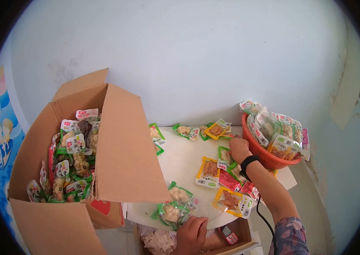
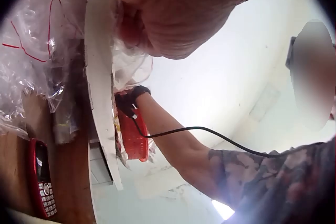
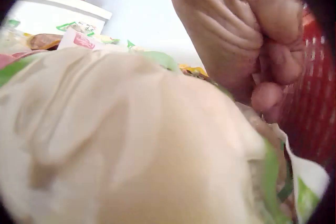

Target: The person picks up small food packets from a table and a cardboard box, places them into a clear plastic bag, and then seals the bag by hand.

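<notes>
My left hand [image 1: 192,236] is at the front edge of the white table [image 1: 180,159], fingers curled on the clear plastic edge of a green-edged vacuum food packet [image 1: 171,212]. In the left wrist view, clear plastic [image 2: 131,69] shows beneath the curled fingers. My right hand [image 1: 240,149] reaches to the table beside the red basket [image 1: 261,155]. In the right wrist view its fingers [image 3: 283,61] are curled, fingertips at a sealed packet with a green-and-white corner [image 3: 310,192]. A pale packet [image 3: 115,134] blurs the foreground there.
An open cardboard box [image 1: 122,148] full of sealed packets stands at left. Yellow-edged packets [image 1: 209,170] and red packets [image 1: 229,181] lie at the table's right. Below the front edge, an open drawer [image 1: 248,244] holds a red phone [image 1: 228,234]. A black cable [image 1: 267,223] hangs from the right wrist.
</notes>
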`<action>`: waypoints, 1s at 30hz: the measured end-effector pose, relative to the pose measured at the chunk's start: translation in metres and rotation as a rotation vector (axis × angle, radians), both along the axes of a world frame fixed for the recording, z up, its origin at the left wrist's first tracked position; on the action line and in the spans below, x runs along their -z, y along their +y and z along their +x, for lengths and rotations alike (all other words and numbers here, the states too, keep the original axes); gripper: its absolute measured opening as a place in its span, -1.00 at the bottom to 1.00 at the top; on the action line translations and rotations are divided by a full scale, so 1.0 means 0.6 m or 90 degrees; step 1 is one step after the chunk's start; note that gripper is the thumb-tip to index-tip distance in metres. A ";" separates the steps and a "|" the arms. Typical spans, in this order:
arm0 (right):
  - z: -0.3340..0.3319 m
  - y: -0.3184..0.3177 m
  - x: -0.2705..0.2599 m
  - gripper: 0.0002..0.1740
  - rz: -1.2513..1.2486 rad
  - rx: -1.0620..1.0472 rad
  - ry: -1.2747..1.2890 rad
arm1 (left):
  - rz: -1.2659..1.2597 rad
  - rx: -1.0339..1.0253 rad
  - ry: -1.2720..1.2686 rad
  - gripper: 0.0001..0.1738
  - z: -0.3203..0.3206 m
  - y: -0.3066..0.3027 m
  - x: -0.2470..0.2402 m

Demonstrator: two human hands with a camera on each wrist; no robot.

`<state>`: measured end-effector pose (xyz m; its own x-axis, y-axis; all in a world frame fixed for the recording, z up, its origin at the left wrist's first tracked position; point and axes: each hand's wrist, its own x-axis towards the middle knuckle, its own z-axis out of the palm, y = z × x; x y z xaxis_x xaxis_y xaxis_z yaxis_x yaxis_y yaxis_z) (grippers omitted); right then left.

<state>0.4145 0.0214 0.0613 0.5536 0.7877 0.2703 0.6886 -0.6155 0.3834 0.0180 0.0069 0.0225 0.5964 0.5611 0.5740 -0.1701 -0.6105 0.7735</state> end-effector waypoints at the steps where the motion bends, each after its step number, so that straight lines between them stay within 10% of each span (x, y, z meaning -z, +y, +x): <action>1: 0.002 0.001 0.001 -0.88 -0.004 -0.008 -0.008 | 0.001 -0.004 0.002 -0.90 0.000 0.000 -0.001; 11: -0.112 -0.061 -0.076 -0.92 0.252 -0.154 0.005 | -0.029 0.037 0.055 -0.83 -0.005 0.005 0.000; 17: -0.294 -0.208 -0.117 -0.80 0.646 -0.170 0.835 | 0.055 0.020 -0.022 -0.67 -0.010 -0.017 -0.037; 21: -0.407 -0.268 -0.083 -0.89 0.857 -0.182 1.065 | 0.096 0.028 -0.046 -0.49 -0.025 -0.043 -0.068; 26: -0.473 -0.301 -0.023 -0.95 1.011 -0.261 1.256 | -0.361 0.152 -0.092 -0.31 -0.008 -0.076 -0.101; 30: -0.493 -0.308 0.012 -0.92 0.825 -0.281 1.214 | -0.482 0.207 -0.030 -0.40 -0.016 -0.082 -0.091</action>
<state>0.1185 -0.1637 0.0541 0.5987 0.7922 0.1183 -0.2227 0.3066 -0.9254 0.0083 -0.0425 0.0771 0.7807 0.6094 0.1384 -0.2913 0.1589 0.9433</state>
